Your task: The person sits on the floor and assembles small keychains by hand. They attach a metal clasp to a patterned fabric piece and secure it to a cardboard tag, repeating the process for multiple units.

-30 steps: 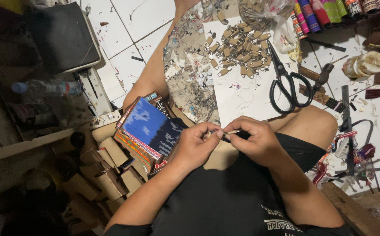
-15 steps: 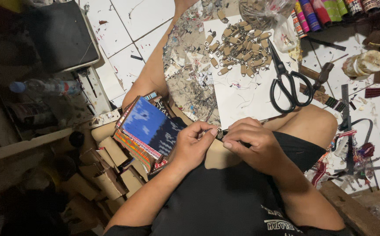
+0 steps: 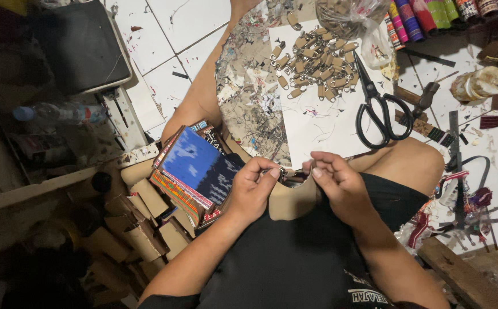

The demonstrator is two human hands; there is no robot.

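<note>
Far left of frame: black case [image 3: 83,46] with a pale rim on the tiled floor [image 3: 186,23], clear plastic bottle [image 3: 60,113] with a blue cap lying on its side just below it. Lower left: heap of tan cardboard-coloured pieces [image 3: 140,223], partly in shadow.

Left of centre: stack of woven-fabric panels [image 3: 194,171], blue one on top, leaning against my left leg and touching the heap.

Centre: my left hand [image 3: 252,191] and right hand [image 3: 335,183] meet over my lap. Between them is a small dark metal clasp [image 3: 290,175] with a tan leather piece [image 3: 292,197] below it. Left fingers [image 3: 269,171] are closed on the clasp's left end, thumb against forefinger. Right fingers [image 3: 317,170] are pinched on its right end. The clasp is too small for me to make out its exact shape. The leather piece rests against my black shirt.

Above the hands: white paper sheet [image 3: 323,123] on the floor between my legs, thread scraps and clippings along its left edge. Pile of small tan key-fob tags with metal ends [image 3: 315,66] at the sheet's upper part. Clear plastic bag [image 3: 349,17] with more of them, top centre.

Right of centre: black scissors [image 3: 378,106], shut, lying on the sheet's right edge, handles toward me.

Upper right: rolls of striped woven ribbon [image 3: 432,14]. Below them a glue-stained jar [image 3: 481,84]. Lower right: wooden plank [image 3: 466,274], loose straps and tools above it.
</note>
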